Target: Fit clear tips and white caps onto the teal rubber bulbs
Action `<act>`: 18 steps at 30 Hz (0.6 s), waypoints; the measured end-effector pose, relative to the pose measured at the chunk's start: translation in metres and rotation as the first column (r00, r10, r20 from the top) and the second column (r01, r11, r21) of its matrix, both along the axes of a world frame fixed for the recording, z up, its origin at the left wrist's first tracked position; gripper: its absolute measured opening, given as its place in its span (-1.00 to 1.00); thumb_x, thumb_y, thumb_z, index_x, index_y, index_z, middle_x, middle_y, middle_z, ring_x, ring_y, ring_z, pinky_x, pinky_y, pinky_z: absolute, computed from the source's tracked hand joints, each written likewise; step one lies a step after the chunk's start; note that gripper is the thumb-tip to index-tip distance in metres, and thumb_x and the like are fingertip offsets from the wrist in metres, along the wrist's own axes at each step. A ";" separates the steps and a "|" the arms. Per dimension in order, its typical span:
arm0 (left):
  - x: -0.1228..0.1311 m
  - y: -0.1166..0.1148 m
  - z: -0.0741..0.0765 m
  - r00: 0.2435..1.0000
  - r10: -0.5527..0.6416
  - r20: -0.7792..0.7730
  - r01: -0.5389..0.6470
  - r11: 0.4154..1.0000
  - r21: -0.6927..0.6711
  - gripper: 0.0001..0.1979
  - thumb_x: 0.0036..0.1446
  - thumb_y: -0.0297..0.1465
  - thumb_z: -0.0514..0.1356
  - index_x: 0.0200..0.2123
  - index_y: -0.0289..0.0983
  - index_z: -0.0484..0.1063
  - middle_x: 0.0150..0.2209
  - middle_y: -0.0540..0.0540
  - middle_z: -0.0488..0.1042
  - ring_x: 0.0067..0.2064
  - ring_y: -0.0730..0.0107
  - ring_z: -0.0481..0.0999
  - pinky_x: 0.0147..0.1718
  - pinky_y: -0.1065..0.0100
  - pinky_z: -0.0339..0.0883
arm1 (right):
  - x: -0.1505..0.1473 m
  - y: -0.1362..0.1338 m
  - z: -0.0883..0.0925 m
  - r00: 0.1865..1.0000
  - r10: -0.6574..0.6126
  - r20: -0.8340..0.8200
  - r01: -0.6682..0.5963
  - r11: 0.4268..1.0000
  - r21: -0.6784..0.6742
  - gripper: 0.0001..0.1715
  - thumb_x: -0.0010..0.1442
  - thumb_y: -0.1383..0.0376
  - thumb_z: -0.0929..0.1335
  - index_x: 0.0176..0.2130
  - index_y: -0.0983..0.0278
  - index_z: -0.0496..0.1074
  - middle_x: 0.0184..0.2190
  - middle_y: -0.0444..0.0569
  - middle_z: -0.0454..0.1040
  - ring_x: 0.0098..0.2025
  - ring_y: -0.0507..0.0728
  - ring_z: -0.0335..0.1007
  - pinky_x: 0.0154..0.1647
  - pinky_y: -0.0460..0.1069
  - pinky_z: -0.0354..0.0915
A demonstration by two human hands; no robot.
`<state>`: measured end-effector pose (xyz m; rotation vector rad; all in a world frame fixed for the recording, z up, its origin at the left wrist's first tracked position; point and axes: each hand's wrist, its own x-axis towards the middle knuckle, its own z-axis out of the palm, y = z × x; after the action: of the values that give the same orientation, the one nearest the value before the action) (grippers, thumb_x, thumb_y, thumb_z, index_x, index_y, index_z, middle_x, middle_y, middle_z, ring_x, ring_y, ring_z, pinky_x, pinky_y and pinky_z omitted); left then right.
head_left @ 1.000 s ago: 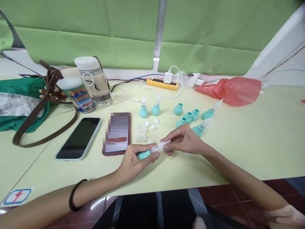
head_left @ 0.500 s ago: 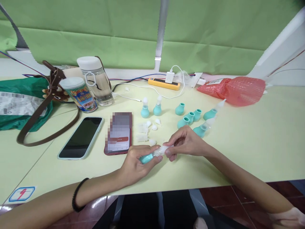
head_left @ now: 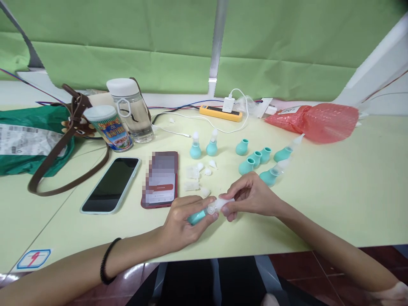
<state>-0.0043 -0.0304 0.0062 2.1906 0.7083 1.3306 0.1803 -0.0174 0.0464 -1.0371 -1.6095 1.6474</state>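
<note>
My left hand (head_left: pixel 180 223) is wrapped round a nasal aspirator, with its teal bulb (head_left: pixel 196 217) showing between thumb and fingers. From the bulb's neck a clear middle piece points right, and my right hand (head_left: pixel 250 197) pinches the frosted white tip (head_left: pixel 227 205) at its far end. Whether the tip is fully seated is hard to see. Two assembled aspirators (head_left: pixel 211 146) stand upright behind. Several loose teal bulbs (head_left: pixel 242 147) with open necks are grouped to the right, and two more bulbs with clear tips (head_left: pixel 269 176) lie tilted near my right hand.
Small white and clear parts (head_left: pixel 192 172) lie between the bulbs and a red-cased phone (head_left: pixel 175 178). Left of it are another phone (head_left: pixel 110 185), a patterned cup (head_left: pixel 116 134) and a water bottle (head_left: pixel 142 127). A yellow power strip (head_left: pixel 219 114) and red bag (head_left: pixel 331 123) sit behind.
Both hands keep nearly the same hold on the aspirator. The whole view has shifted slightly, so everything appears a little further right and lower.
</note>
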 end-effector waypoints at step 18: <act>-0.004 -0.008 0.011 0.998 -0.058 -0.015 0.053 0.969 -0.243 -0.44 0.01 -0.46 0.12 0.10 -0.25 0.05 -0.02 -0.21 0.33 -0.04 0.24 0.34 -0.14 0.25 0.28 | 0.006 -0.006 0.040 0.935 -0.338 0.106 0.269 0.873 0.407 -0.85 -0.12 0.23 0.41 -0.50 0.28 0.50 -0.71 -0.12 0.41 -0.69 0.00 0.32 -0.68 -0.09 0.30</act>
<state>-0.0081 -0.0379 0.0174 2.0170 0.7688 1.1293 0.1864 -0.0234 0.0861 -1.1738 -1.6901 0.9994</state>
